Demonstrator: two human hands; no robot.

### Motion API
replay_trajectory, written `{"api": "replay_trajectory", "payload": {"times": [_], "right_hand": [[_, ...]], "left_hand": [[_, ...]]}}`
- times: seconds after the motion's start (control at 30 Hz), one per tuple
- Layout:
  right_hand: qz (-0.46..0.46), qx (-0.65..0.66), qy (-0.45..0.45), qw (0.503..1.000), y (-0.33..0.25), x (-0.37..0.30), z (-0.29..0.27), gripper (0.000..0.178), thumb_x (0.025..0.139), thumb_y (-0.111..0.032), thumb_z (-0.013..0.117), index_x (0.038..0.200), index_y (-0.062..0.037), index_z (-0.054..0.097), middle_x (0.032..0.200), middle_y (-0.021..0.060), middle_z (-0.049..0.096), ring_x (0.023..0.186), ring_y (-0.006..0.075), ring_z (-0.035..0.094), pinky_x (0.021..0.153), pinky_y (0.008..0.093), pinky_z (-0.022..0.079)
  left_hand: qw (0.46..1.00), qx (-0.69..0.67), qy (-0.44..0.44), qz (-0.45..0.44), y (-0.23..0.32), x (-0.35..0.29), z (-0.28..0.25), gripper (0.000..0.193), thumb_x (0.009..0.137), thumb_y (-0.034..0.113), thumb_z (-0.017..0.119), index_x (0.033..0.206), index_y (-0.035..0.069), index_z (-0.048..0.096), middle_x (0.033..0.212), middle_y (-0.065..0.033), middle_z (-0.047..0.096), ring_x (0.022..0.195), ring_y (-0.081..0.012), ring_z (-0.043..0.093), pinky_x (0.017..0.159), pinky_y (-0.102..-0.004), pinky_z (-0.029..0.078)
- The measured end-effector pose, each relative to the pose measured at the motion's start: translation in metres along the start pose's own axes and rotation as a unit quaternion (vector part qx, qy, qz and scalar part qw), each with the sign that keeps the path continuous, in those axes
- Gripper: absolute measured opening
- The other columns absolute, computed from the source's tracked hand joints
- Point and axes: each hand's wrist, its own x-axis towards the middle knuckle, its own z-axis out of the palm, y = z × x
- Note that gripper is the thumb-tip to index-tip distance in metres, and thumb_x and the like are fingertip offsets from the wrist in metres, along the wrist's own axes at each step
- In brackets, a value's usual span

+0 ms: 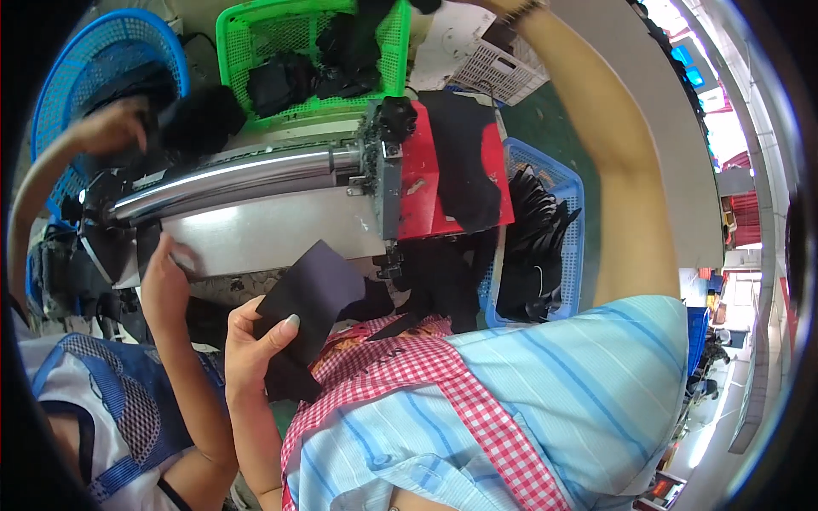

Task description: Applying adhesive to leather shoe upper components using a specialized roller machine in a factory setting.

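Note:
My left hand [257, 339] is closed on a flat dark piece [317, 291], thumb on top, in front of a roller machine [264, 234]. The piece looks like thin sheet or cloth; I cannot tell which. More black material hangs below that hand. My right arm [626, 153] stretches up to the top edge, where the wrist wears a bracelet. Most of my right hand [487, 4] is cut off there, beside the green basket [223, 60]; its fingers are hidden. Dark material [375, 21] lies at the basket's far edge.
At left, a co-worker's hand [162, 285] holds a dark strip at the machine; their other hand [111, 129] blurs near a round blue basket [47, 111]. A black cut piece [460, 162] lies on a red plate [417, 209]. A blue crate [573, 183] holds several black pieces.

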Motion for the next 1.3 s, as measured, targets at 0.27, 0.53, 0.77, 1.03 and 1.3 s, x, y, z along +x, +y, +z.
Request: {"api": "replay_trajectory", "payload": {"times": [0.27, 0.53, 0.77, 1.03, 1.3], "right_hand": [[0.003, -0.174, -0.361, 0.916, -0.117, -0.208, 0.043, 0.028, 0.071, -0.011, 0.064, 0.097, -0.009, 0.056, 0.091, 0.0111, 0.055, 0.085, 0.0302, 0.057, 0.073, 0.0395, 0.048], [0.161, 0.29, -0.177, 0.927, -0.098, -0.086, -0.003, 0.012, 0.076, -0.013, 0.068, 0.079, -0.0031, 0.061, 0.066, 0.0086, 0.057, 0.059, 0.0166, 0.052, 0.057, 0.0305, 0.043], [0.234, 0.469, -0.558, 0.643, -0.074, 0.017, 0.208, 0.062, 0.087, -0.052, 0.052, 0.118, 0.0005, 0.053, 0.109, 0.0086, 0.059, 0.098, 0.0211, 0.055, 0.084, 0.0376, 0.044], [0.131, 0.267, -0.379, 0.876, -0.059, 0.062, 0.144, 0.03, 0.073, -0.026, 0.077, 0.087, -0.0006, 0.069, 0.069, 0.0024, 0.061, 0.058, 0.0108, 0.052, 0.051, 0.027, 0.042], [0.092, 0.497, 0.082, 0.859, -0.057, -0.036, 0.021, 0.024, 0.07, -0.012, 0.07, 0.092, -0.0013, 0.067, 0.087, 0.0172, 0.064, 0.08, 0.03, 0.061, 0.07, 0.0361, 0.047]], "left_hand": [[0.998, -0.042, 0.044, 0.033, -0.014, 0.019, 0.006, 0.031, 0.081, 0.008, 0.069, 0.109, 0.002, 0.057, 0.091, -0.0035, 0.065, 0.08, -0.0096, 0.061, 0.072, -0.0235, 0.05], [0.966, 0.147, 0.196, -0.082, -0.042, 0.031, -0.026, 0.025, 0.085, 0.023, 0.067, 0.088, -0.002, 0.067, 0.075, -0.0032, 0.064, 0.063, -0.0068, 0.055, 0.054, -0.026, 0.044], [0.922, 0.289, 0.254, 0.039, 0.006, 0.096, -0.012, 0.031, 0.079, 0.022, 0.073, 0.087, -0.005, 0.061, 0.068, -0.0091, 0.065, 0.056, -0.0114, 0.056, 0.05, -0.0299, 0.045], [0.774, 0.613, 0.051, 0.151, -0.176, 0.037, -0.037, 0.055, 0.067, 0.032, 0.077, 0.112, 0.007, 0.058, 0.111, -0.0142, 0.058, 0.104, -0.0317, 0.053, 0.087, -0.0421, 0.043], [0.783, 0.609, 0.01, 0.122, -0.202, 0.065, -0.05, 0.045, 0.056, 0.021, 0.082, 0.094, 0.012, 0.059, 0.102, -0.009, 0.056, 0.102, -0.031, 0.05, 0.086, -0.0431, 0.04]]}}
